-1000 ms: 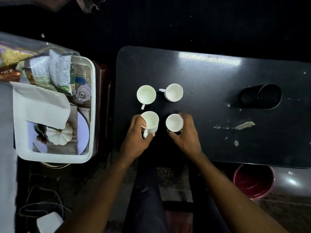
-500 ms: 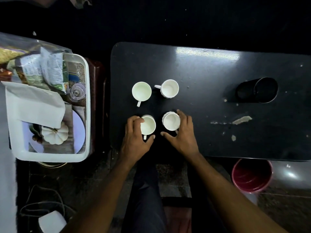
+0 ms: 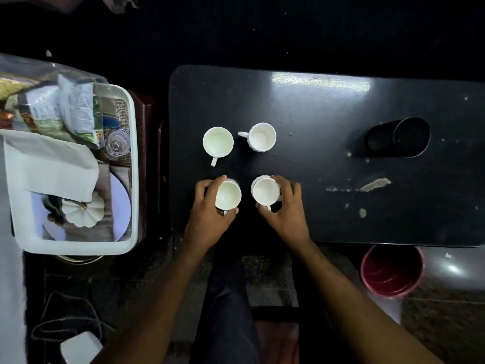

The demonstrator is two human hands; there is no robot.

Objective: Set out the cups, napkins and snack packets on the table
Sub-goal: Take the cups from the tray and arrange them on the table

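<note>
On the dark counter (image 3: 328,114), centre to right of view, four white cups sit in a two-by-two block near its left end. Left of the counter, apart from it: white tray (image 3: 133,164) on a brown stand, holding the rest of the task items. A black cylindrical holder (image 3: 399,137) lies on its side at the counter's far right. A red bucket (image 3: 392,271) sits on the floor past the near edge, right side.

In the tray: white napkin (image 3: 52,166) folded across the middle, snack packets (image 3: 76,111) stacked at the far end, an upturned clear glass (image 3: 118,144) just beside the packets, a white pumpkin-shaped piece (image 3: 82,210) on a pale round plate (image 3: 122,203) at the near end.

Cups: far-left cup (image 3: 217,141) has its handle pointing near; far-right cup (image 3: 262,136) has its handle pointing left. Both are free of any hand.

Left hand (image 3: 210,214) is wrapped around the near-left cup (image 3: 227,194), fingers on its left side, thumb at the near side by the handle. Right hand (image 3: 286,208) is holding the near-right cup (image 3: 265,190), fingers curled over its right side, thumb at the near side. Both cups are upright; whether they're touching the counter, can't tell. Small gap between the two held cups.
</note>
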